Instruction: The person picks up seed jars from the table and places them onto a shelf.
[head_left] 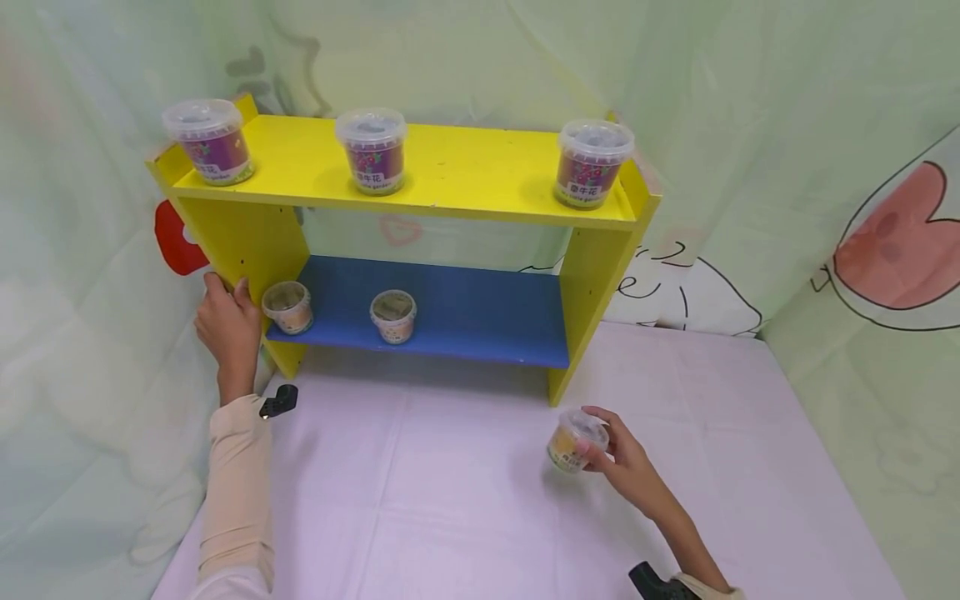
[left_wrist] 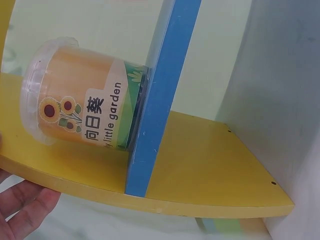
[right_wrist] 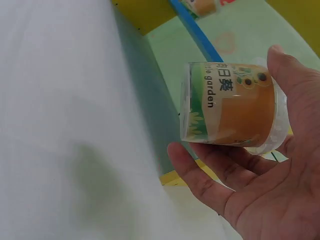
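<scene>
A clear plastic cup [head_left: 574, 442] with an orange sunflower label and a lid is held between the thumb and fingers of my right hand [head_left: 626, 467], above the cloth in front of the shelf's right end. In the right wrist view the cup [right_wrist: 230, 105] appears sideways. My left hand [head_left: 228, 325] grips the front edge of the left yellow side panel of the small shelf [head_left: 465, 167]; its fingers [left_wrist: 30, 207] show beside that panel in the left wrist view. Close by, another sunflower cup [head_left: 288, 308] stands on the blue board [head_left: 480, 308], with a similar cup [head_left: 393, 317] to its right.
Three purple-labelled cups stand on the yellow top board: one at the left [head_left: 210, 146], one near the middle [head_left: 375, 158] and one at the right [head_left: 588, 171]. A pale cloth [head_left: 450, 500] covers the table. Printed curtains [head_left: 750, 125] hang behind and at both sides.
</scene>
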